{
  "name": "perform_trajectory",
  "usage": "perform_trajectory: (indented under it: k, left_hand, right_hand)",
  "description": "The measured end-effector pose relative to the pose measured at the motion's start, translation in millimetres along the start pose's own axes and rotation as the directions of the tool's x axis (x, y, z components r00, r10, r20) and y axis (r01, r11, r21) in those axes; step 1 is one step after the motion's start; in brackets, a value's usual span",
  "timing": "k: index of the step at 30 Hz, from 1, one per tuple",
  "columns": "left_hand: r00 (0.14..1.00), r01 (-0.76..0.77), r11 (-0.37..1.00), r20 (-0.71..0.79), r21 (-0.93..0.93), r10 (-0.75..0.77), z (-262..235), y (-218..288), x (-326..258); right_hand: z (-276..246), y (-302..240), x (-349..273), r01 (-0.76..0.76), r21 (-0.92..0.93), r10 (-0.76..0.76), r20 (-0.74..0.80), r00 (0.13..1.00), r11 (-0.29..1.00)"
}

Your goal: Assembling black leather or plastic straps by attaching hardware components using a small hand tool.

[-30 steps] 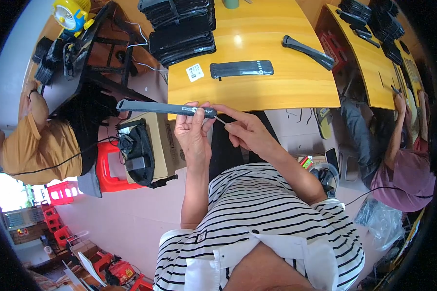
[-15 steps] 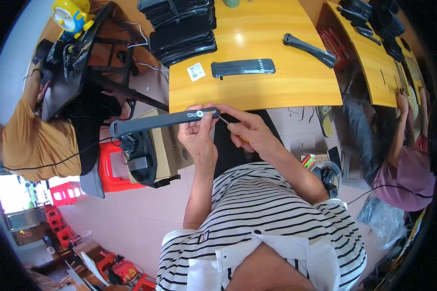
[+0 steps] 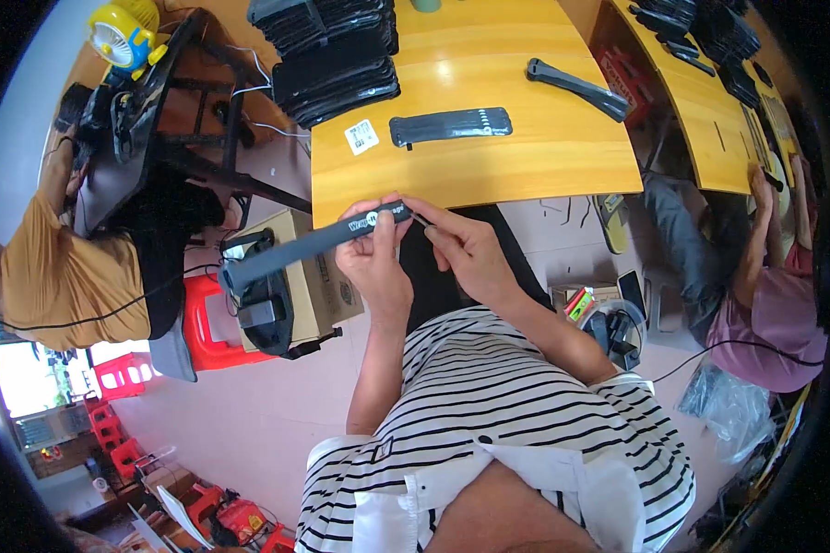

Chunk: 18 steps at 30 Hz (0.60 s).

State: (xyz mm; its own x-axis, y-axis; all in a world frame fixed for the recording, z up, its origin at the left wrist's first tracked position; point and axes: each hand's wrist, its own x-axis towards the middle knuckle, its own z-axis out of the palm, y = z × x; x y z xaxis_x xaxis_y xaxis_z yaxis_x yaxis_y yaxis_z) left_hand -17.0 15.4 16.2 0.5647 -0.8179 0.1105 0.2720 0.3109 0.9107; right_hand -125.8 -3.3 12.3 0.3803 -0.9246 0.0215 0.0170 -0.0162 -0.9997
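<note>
My left hand (image 3: 380,276) pinches one end of a long black strap (image 3: 295,246) between thumb and fingers. The rest of the strap stretches out to the left, its far end rounded. In my right hand (image 3: 478,258), closed fingers grip a thin metal tool (image 3: 420,219), whose tip meets the strap's right end; its handle is hidden in the palm. Both hands are just off the near edge of the yellow wooden table (image 3: 489,175). A flat row of black straps (image 3: 450,127) lies on it beside a white label (image 3: 361,137).
Tall stacks of black straps (image 3: 337,90) stand at the table's far left, more folded straps (image 3: 576,89) at the right. A cardboard box (image 3: 314,281) and red stool (image 3: 210,318) are on the left. Co-workers in orange (image 3: 74,267) and purple (image 3: 770,313) sit on either side.
The strap's free left end has swung down toward me and the strap has twisted slightly. My right hand still holds the tool at its right end. The whole view has shifted a little.
</note>
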Motion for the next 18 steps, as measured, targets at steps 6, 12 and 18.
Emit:
perform_trajectory:
  k: [6, 12, 18]
  left_hand:
    - [0.984, 0.179, 0.983, 0.03, -0.034, -0.178, -10.2, -6.0, 7.2]
    - [0.998, 0.039, 0.999, -0.048, 0.03, -0.037, -0.7, -18.0, -1.4]
    - [0.995, -0.027, 0.995, -0.097, 0.092, 0.036, 2.0, -32.6, -5.0]
  right_hand:
    - [2.5, 1.4, -0.8, 0.153, -0.269, -0.165, -0.023, 0.986, 0.951]
    - [5.2, 8.3, -1.1, 0.154, -0.342, -0.19, -0.074, 0.979, 0.927]
    - [4.4, -1.9, 2.5, -0.31, 0.481, 0.309, 0.083, 0.947, 0.82]
